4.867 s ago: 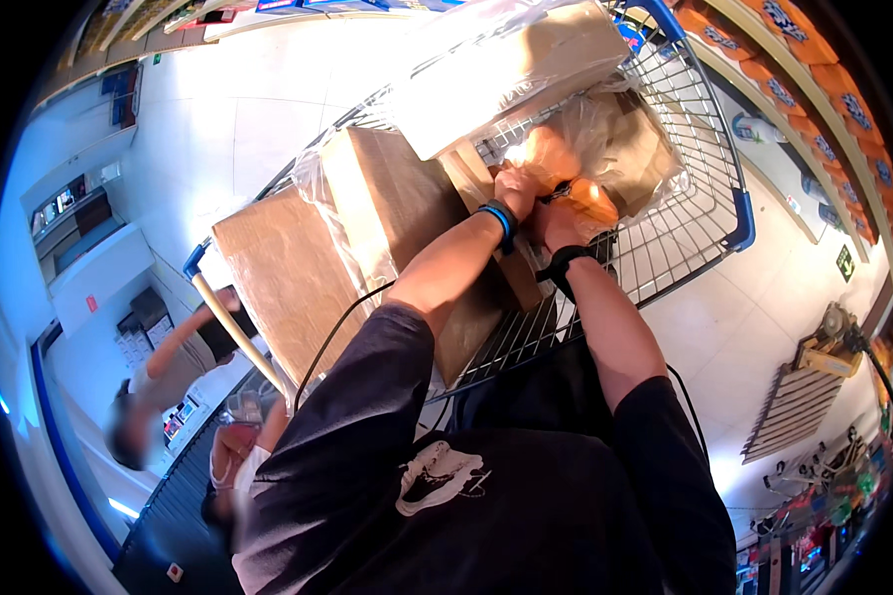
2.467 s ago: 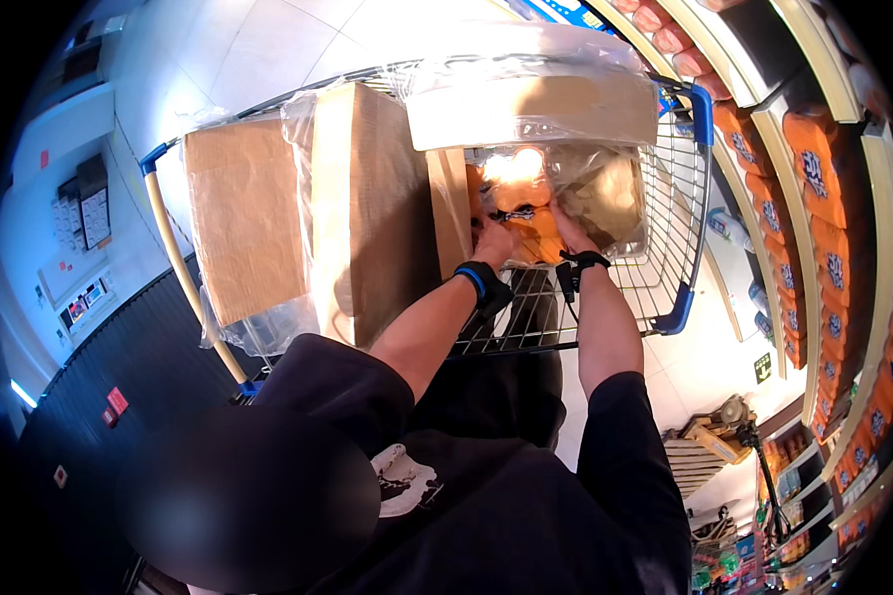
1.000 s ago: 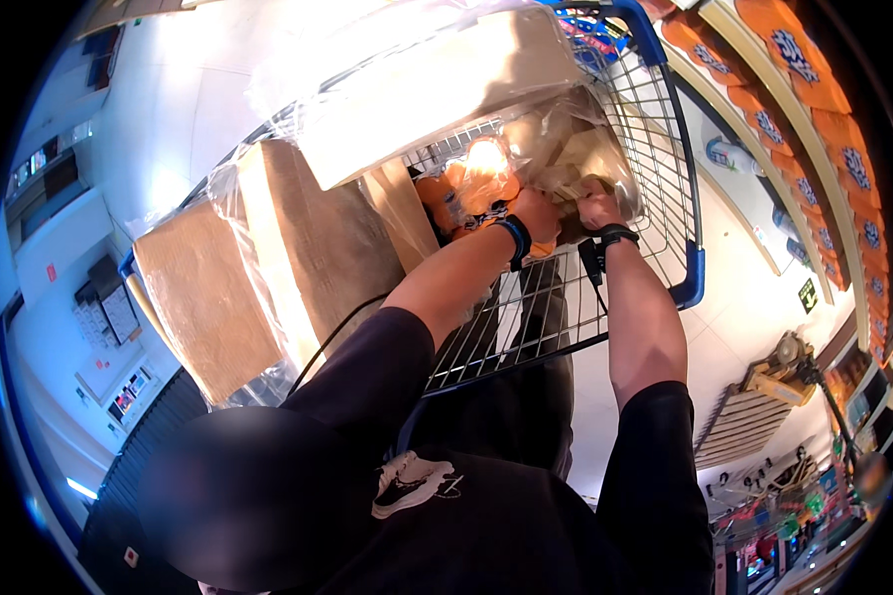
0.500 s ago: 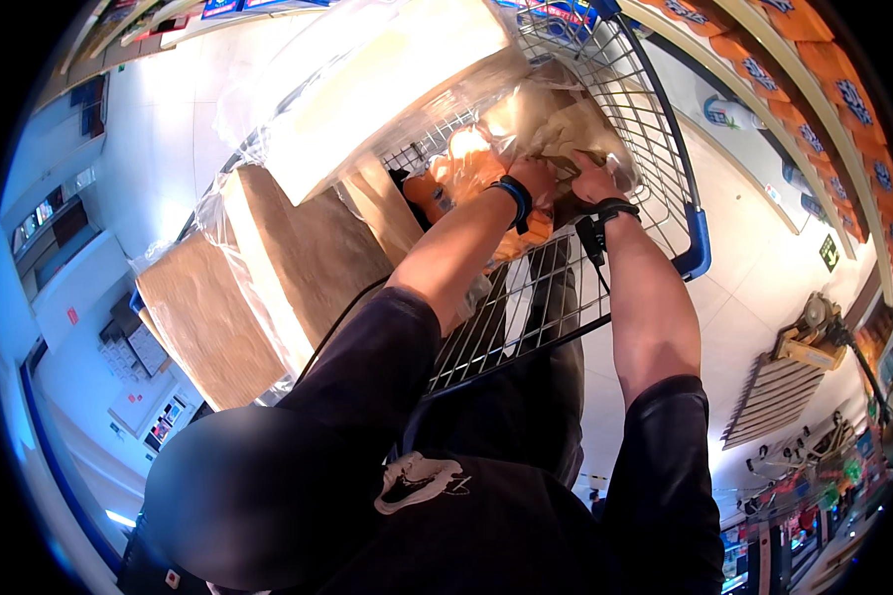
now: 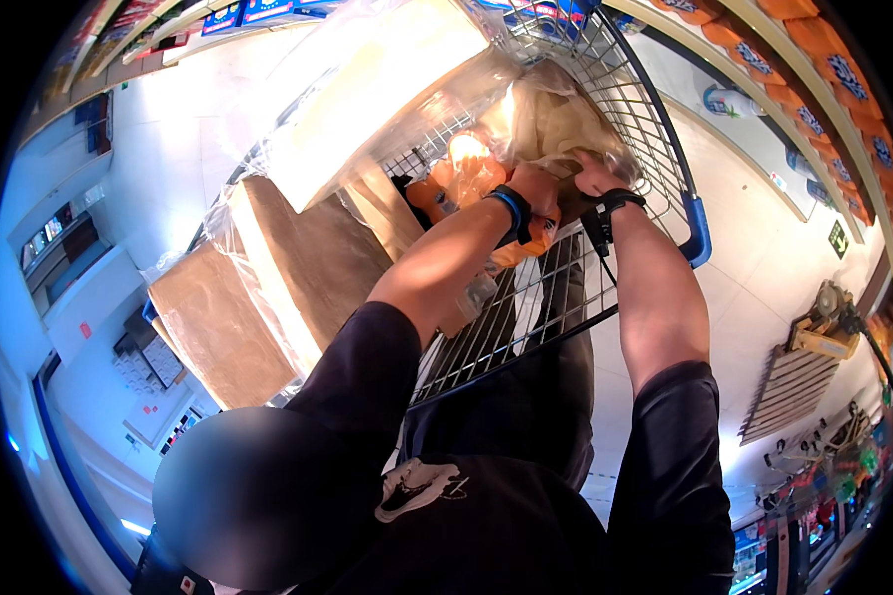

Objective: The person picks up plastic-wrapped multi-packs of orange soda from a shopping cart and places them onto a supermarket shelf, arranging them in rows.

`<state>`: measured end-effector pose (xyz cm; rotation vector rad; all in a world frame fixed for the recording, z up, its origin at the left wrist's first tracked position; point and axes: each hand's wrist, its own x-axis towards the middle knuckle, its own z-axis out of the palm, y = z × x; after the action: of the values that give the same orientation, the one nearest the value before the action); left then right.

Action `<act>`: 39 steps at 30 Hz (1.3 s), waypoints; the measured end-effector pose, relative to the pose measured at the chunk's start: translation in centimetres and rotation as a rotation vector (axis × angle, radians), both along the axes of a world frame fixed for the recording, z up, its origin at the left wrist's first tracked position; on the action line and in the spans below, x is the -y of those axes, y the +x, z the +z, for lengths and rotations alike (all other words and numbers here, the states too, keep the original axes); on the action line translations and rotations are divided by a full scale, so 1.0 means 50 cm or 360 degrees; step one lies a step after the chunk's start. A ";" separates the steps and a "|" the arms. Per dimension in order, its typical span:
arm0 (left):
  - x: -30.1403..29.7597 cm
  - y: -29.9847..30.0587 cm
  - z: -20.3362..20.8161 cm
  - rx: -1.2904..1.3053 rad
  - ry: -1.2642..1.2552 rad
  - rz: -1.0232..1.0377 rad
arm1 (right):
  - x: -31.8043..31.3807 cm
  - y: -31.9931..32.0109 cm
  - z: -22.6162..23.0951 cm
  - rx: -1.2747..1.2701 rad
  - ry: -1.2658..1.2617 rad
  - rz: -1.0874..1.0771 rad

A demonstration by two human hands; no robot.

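In a wire shopping cart point(image 5: 665, 149), a brown paper package in clear plastic point(image 5: 556, 117) lies toward the right side. My left hand point(image 5: 534, 188) is closed at its near edge, fingers mostly hidden. A little to the right, my right hand point(image 5: 601, 176) grips the same package, its thumb showing on the near end. Below and left of my left hand are orange items in clear plastic point(image 5: 456, 178), partly covered by my forearm. A large pale, brightly lit paper block point(image 5: 387, 89) lies across the far left of the cart.
Large brown paper packs point(image 5: 318, 263) with loose clear plastic fill the cart's left side. Shelves with orange packages point(image 5: 843, 74) run along the right. A wooden slatted piece point(image 5: 779, 397) is on the floor at right. White bottles point(image 5: 734, 104) stand beyond the cart.
The view has shifted slightly, moving the cart and surroundings a little in the picture. Both hands stay at the brown package, with only small movement.
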<state>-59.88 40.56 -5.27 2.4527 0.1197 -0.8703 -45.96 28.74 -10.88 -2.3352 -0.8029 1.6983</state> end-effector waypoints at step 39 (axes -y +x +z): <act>0.006 -0.325 0.156 -0.0178 -0.2001 0.2699 | -0.116 -0.269 0.357 0.0053 -0.0165 0.0558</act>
<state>-76.14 40.25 2.51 0.5595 1.0663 -0.0804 -59.43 34.53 6.96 -2.4065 -1.2195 1.8754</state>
